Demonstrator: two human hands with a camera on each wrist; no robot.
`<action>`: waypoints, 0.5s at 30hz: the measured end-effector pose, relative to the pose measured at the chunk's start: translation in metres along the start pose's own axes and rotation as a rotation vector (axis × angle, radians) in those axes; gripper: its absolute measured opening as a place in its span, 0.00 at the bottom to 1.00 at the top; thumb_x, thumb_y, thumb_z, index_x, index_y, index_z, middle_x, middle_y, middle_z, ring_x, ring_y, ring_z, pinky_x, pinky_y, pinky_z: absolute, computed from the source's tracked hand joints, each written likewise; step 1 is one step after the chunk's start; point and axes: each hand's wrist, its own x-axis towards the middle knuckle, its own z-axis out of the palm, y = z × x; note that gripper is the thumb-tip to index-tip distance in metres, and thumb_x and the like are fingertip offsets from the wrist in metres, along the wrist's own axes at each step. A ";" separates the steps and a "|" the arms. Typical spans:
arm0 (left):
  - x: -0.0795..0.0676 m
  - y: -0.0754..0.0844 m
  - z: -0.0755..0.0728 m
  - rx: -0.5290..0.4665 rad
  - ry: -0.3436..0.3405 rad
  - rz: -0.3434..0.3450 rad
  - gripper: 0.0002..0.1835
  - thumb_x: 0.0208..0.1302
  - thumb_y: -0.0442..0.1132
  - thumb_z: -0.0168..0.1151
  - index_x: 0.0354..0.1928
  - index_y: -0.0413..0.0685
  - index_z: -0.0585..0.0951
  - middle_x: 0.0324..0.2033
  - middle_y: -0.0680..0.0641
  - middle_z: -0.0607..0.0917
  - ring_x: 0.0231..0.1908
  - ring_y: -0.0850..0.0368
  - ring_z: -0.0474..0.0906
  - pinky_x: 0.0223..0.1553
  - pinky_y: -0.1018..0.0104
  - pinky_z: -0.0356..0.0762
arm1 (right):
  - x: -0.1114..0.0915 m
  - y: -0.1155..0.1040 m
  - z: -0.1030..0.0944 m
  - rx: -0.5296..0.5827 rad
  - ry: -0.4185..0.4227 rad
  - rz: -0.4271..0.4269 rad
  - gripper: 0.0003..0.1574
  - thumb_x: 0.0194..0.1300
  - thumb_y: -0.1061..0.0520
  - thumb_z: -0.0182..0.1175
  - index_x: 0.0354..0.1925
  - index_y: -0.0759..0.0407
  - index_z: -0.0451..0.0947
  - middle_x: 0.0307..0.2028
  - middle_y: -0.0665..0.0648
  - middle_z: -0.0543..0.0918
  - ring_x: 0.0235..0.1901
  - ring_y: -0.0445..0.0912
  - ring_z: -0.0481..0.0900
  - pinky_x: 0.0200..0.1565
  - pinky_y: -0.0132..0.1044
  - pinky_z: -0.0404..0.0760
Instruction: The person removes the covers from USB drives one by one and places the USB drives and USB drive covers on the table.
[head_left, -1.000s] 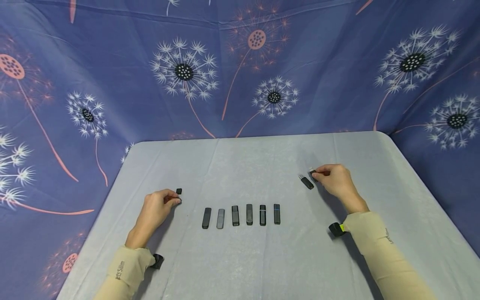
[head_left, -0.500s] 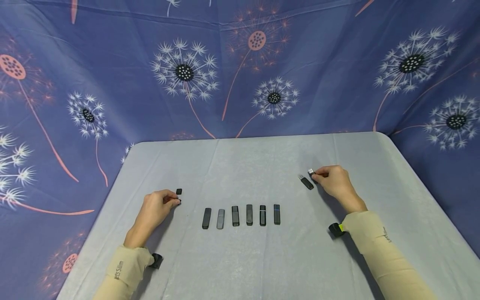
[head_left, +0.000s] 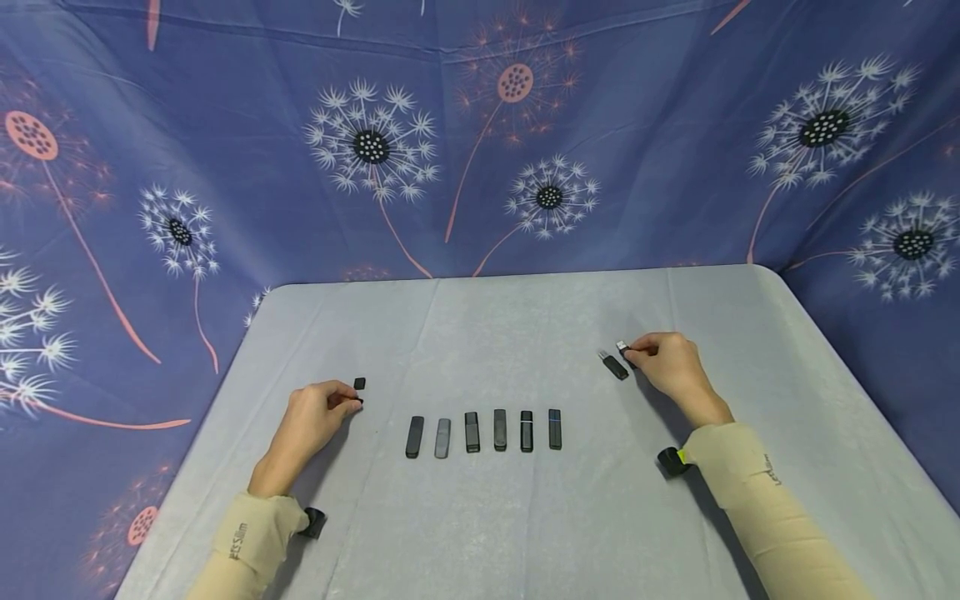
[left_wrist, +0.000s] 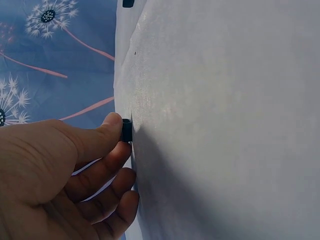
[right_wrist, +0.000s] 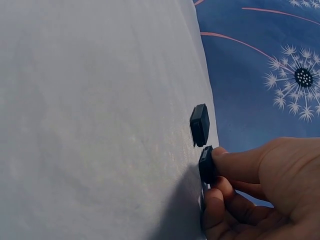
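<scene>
My left hand (head_left: 311, 419) pinches a small black USB stick cap (left_wrist: 127, 130) between thumb and forefinger, down at the table surface. Just beyond those fingertips lies another black cap (head_left: 360, 383). On the right, my right hand (head_left: 672, 367) pinches a black USB stick (right_wrist: 206, 165) whose bare metal plug points away from me. An uncapped black USB stick (head_left: 615, 366) lies beside it, slightly apart, its plug aimed the same way. Part of the held stick is hidden by the fingers.
Between the hands, several dark USB sticks (head_left: 472, 432) lie in a side-by-side row on the pale table cloth (head_left: 480, 525). One of them is a lighter grey stick (head_left: 442, 438). A blue dandelion-print cloth (head_left: 457, 150) hangs behind the table.
The stick in my right hand has turned and tipped slightly, so more of its metal plug shows. My left hand has stayed almost still with its cap.
</scene>
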 end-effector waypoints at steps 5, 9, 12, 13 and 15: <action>-0.001 0.001 0.000 -0.001 0.001 -0.004 0.06 0.63 0.35 0.74 0.40 0.42 0.89 0.32 0.45 0.91 0.33 0.51 0.87 0.34 0.59 0.82 | -0.001 0.000 0.000 -0.006 0.016 -0.003 0.14 0.72 0.55 0.65 0.45 0.66 0.87 0.40 0.66 0.88 0.39 0.57 0.84 0.34 0.42 0.81; -0.001 0.001 0.000 0.001 0.011 -0.010 0.06 0.63 0.36 0.74 0.39 0.42 0.89 0.32 0.45 0.91 0.32 0.52 0.86 0.33 0.61 0.81 | -0.002 0.001 -0.001 -0.007 0.022 -0.023 0.15 0.73 0.55 0.63 0.45 0.66 0.87 0.41 0.67 0.89 0.40 0.59 0.85 0.37 0.47 0.83; -0.002 0.001 -0.001 0.007 0.022 -0.001 0.06 0.62 0.37 0.75 0.39 0.42 0.89 0.32 0.45 0.91 0.32 0.52 0.86 0.33 0.61 0.81 | -0.004 0.001 -0.002 -0.009 0.028 -0.040 0.15 0.74 0.56 0.61 0.46 0.67 0.87 0.42 0.68 0.88 0.43 0.61 0.85 0.41 0.52 0.83; -0.002 0.001 -0.001 0.014 0.028 0.004 0.07 0.62 0.38 0.75 0.38 0.43 0.89 0.32 0.45 0.91 0.32 0.52 0.86 0.33 0.60 0.81 | -0.005 0.001 -0.002 -0.009 0.031 -0.045 0.15 0.74 0.56 0.60 0.46 0.67 0.86 0.43 0.68 0.88 0.44 0.62 0.84 0.43 0.54 0.83; -0.004 0.001 -0.002 0.029 0.034 0.016 0.08 0.62 0.40 0.76 0.38 0.44 0.89 0.32 0.46 0.91 0.32 0.52 0.86 0.35 0.58 0.82 | -0.007 0.001 -0.003 -0.010 0.033 -0.058 0.16 0.75 0.56 0.60 0.47 0.67 0.86 0.44 0.69 0.88 0.45 0.62 0.84 0.44 0.56 0.82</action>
